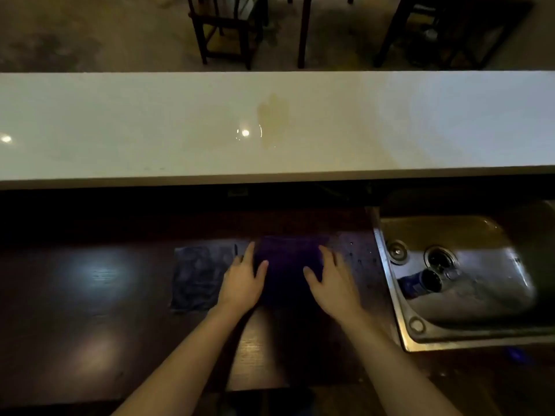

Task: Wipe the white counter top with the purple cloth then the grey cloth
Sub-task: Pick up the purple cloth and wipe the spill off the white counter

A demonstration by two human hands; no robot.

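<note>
Hands flank purple cloth [287,265] at frame centre: I see left hand [244,280] & right hand [332,279] w/ fingers spread flat on its edges. Grey cloth [199,277] lies just left; white counter top [390,124] above.

glossy white counter top [390,121]; dark wood lower counter [90,295]; metal sink [468,265].

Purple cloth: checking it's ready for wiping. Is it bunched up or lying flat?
Flat. The purple cloth lies spread on the dark counter, a hand at each side.
</note>
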